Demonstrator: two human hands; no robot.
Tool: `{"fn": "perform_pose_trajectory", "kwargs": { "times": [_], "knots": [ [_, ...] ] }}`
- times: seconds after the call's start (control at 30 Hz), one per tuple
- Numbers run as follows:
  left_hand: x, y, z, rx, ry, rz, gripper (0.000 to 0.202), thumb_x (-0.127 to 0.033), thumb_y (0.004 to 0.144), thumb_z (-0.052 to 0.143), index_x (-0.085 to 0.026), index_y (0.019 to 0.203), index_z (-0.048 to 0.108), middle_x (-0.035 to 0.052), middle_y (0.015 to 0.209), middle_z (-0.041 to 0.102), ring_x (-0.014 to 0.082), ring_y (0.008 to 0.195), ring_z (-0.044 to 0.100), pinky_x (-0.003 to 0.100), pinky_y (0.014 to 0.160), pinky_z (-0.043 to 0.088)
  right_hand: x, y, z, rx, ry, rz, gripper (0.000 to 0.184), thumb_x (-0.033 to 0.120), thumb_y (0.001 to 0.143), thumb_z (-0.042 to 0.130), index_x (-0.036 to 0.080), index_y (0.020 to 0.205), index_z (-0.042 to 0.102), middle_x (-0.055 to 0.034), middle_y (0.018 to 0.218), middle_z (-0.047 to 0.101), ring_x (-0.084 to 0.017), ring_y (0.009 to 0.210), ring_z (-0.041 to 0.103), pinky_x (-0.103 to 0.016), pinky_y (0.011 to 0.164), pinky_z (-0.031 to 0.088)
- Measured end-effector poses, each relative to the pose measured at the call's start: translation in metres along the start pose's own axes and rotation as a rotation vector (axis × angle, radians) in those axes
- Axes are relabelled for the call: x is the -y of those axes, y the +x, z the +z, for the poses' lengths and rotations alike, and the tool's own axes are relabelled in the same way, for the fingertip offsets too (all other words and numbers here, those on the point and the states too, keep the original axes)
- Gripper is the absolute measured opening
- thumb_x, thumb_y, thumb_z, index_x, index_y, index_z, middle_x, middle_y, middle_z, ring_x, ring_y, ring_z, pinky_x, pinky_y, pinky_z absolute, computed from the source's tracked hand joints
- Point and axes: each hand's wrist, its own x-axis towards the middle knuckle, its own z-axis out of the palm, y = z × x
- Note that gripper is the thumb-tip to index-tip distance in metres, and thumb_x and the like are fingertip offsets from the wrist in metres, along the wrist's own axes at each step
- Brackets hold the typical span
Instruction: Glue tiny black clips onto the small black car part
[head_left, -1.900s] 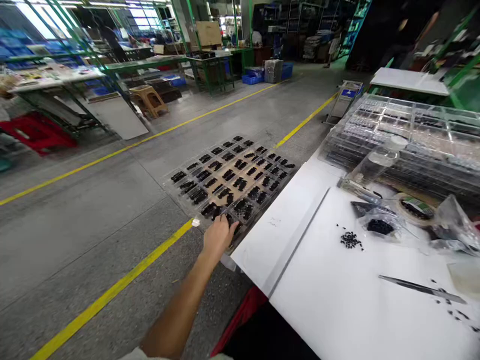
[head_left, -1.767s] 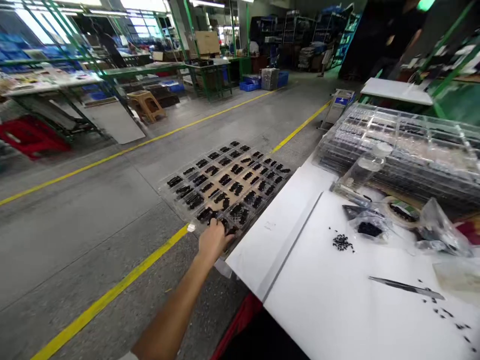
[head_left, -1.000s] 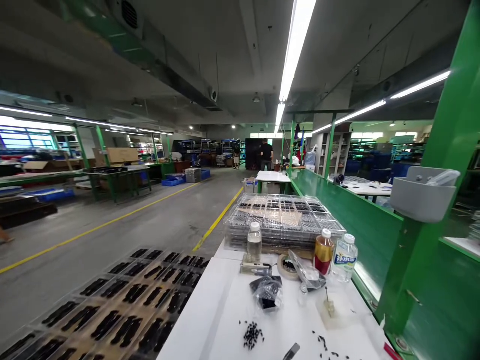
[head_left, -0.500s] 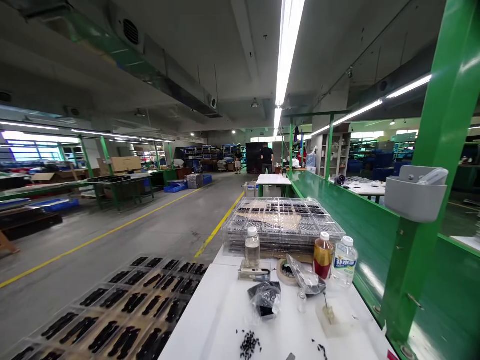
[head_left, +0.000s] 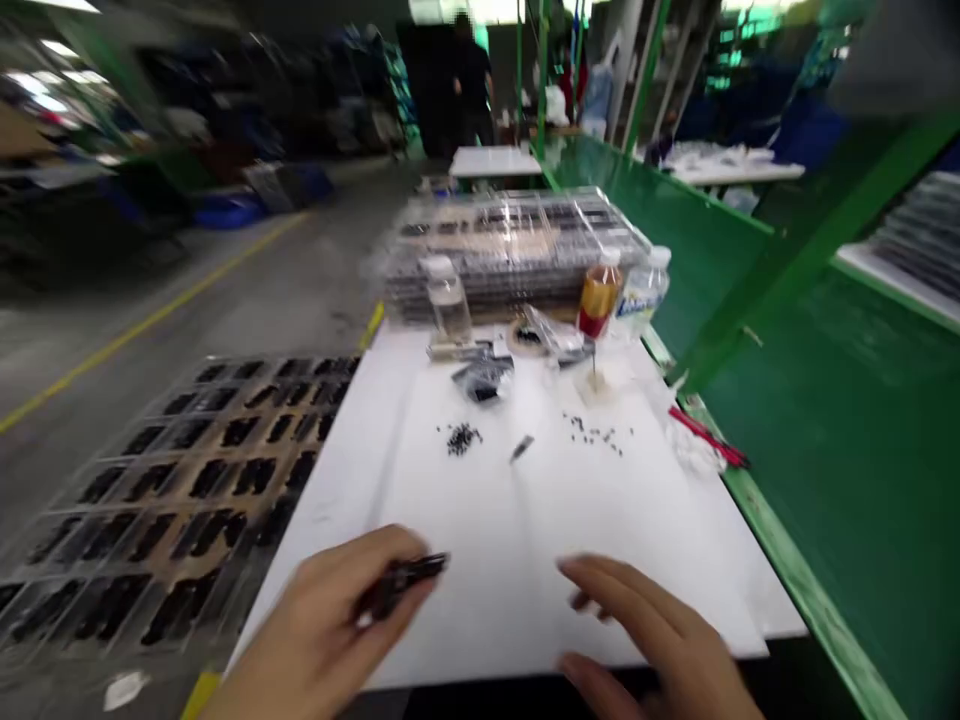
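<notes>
My left hand [head_left: 337, 610] is closed around a small dark, narrow piece [head_left: 409, 580], whose end pokes out between thumb and forefinger; blur hides its kind. At the right, my right hand [head_left: 645, 630] is held above the white table [head_left: 480, 520], thumb and fingers apart, nothing between them. Beyond the hands lie a pile of tiny black parts [head_left: 462, 438], some scattered black parts [head_left: 596, 435] and, between the two groups, a thin grey blade-like piece [head_left: 522, 447].
Farther back are a plastic bag [head_left: 486, 380], a tape roll [head_left: 526, 338], a clear bottle [head_left: 448, 300], two labelled bottles [head_left: 600, 295] and stacked clear trays [head_left: 510, 260]. Trays of black parts [head_left: 202, 480] stand left. A red tool [head_left: 709, 437] lies near the right edge. A person [head_left: 472, 80] stands far off.
The view has tilted down and nearer the table. Both hands have come into view, the left one with a dark piece in it.
</notes>
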Motion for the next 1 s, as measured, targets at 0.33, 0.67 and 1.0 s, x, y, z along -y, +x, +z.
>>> {"fn": "perform_pose_trajectory", "kwargs": {
  "times": [0.33, 0.67, 1.0],
  "knots": [
    [-0.005, 0.027, 0.096, 0.055, -0.259, 0.054, 0.014, -0.033, 0.115, 0.073, -0.023, 0.120, 0.064, 0.0020, 0.112, 0.078, 0.0140, 0.098, 0.078, 0.024, 0.087, 0.063, -0.019, 0.025, -0.015, 0.008, 0.040, -0.108, 0.034, 0.006, 0.109, 0.073, 0.027, 0.135, 0.077, -0.0050, 0.118, 0.085, -0.019, 0.101, 0.084, -0.027, 0.089, 0.074],
    [0.045, -0.002, 0.078, 0.045, 0.248, 0.232, 0.039, -0.019, 0.111, 0.073, -0.014, 0.149, 0.068, 0.0168, 0.149, 0.073, 0.0372, 0.118, 0.069, 0.051, 0.090, 0.056, -0.053, 0.000, -0.017, 0.190, -0.145, -0.148, 0.033, 0.012, 0.110, 0.071, 0.029, 0.137, 0.079, -0.0062, 0.135, 0.082, -0.028, 0.117, 0.082, -0.046, 0.097, 0.074],
    [-0.018, 0.054, 0.123, 0.169, 0.232, 0.741, 0.040, -0.024, 0.110, 0.069, 0.001, 0.141, 0.071, 0.0228, 0.138, 0.077, 0.0299, 0.096, 0.073, 0.044, 0.069, 0.057, -0.174, 0.137, -0.070, -0.107, -0.371, 0.397, 0.049, 0.049, 0.094, 0.092, 0.018, 0.127, 0.073, -0.0040, 0.102, 0.072, -0.023, 0.089, 0.069, -0.043, 0.088, 0.062]
  ]
}}
